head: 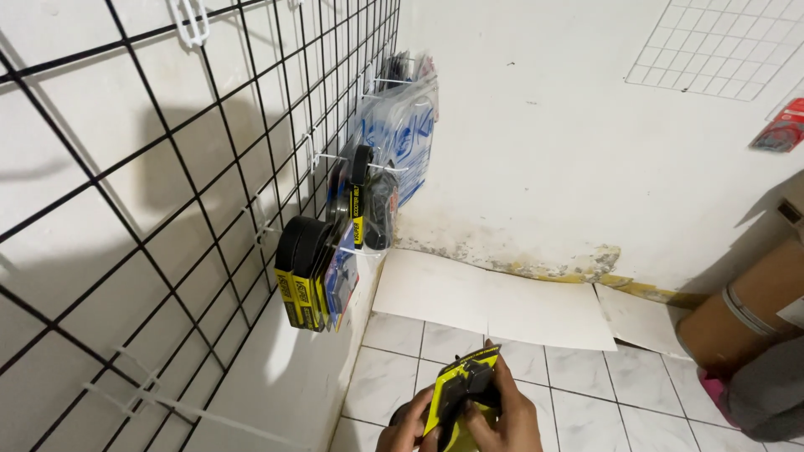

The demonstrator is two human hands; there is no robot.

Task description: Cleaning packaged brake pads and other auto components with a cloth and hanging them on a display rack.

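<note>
1. The yellow-and-black carded pack is held low in the view, above the tiled floor and just right of the wall foot, with both hands closed about its lower part.
2. The left hand is wrapped on the left edge of the card, fingers curled together on it; the right hand is clamped on the right side, its fingers laid flat against the pack (the thumbs are hidden behind the card, so their hold cannot be told).
3. For the step in hand, judged to be carrying the pack toward the black wire grid on the left wall, the card is best kept upright and gripped by its edges, so that its top end stays free.
4. The top of the card is best turned toward the grid before it is raised, since the white hooks stick out from the wire toward the room.
5. Like packs with yellow bands hang already on a lower hook, and clear blister packs on hooks further along; a hook with room left is best picked (whether any is free cannot be told from here).
6. The lift is best made slowly, as the hanging packs sit close together and can be knocked off.
7. The brown cardboard roll at the right is well apart and poses no hindrance.
</note>
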